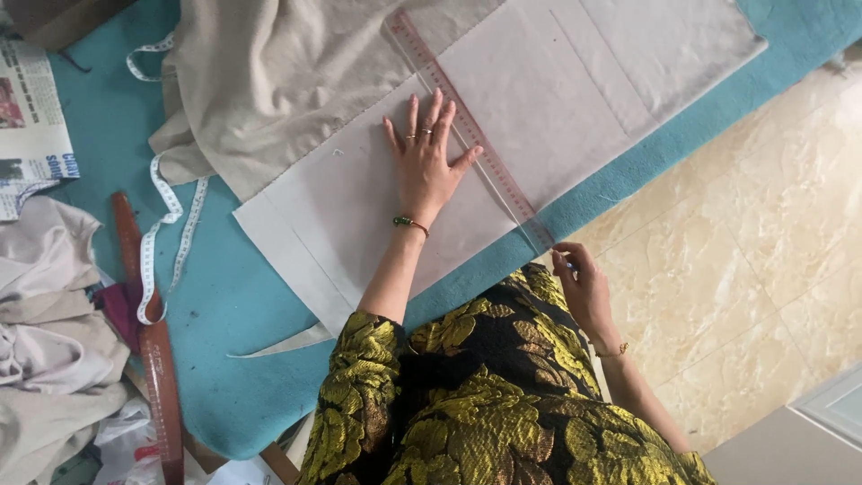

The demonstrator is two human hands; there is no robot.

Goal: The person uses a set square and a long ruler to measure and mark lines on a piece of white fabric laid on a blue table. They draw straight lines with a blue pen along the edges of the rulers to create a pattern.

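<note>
**Ruler pinned on pale cloth, one hand flat, one at the edge**

On the teal worktop (224, 296), a flat panel of pale cloth (557, 99) lies spread from about 7 o'clock up to 1 o'clock, with a clear ruler (467, 135) with red markings laid along it on the same slant. The left hand (424, 162) rests flat at the centre of the view, its fingers (429, 112) spread wide and gripping nothing; the fingertips reach toward the ruler's edge and the thumb lies against it. The right hand (584, 287) sits at about 4 o'clock, just past the ruler's near end at the worktop edge. Its fingers are curled in, thumb to fingertip, as if pinching something small, but whether anything is held I cannot tell.

At 11 o'clock a loose beige fabric (269, 81) lies bunched over the panel's far side. A white tape measure (166, 224) trails at 9 o'clock beside a brown wooden ruler (153, 359), and a heap of light cloths (45, 341) fills 8 o'clock.

Risks, as I judge them: the ruler is pressed at only one part of its length, so either end could pivot and throw any line off. The panel's near corner overhangs the worktop edge and its own weight could drag the cloth. The bunched fabric could slump onto the panel and ruck it.
</note>
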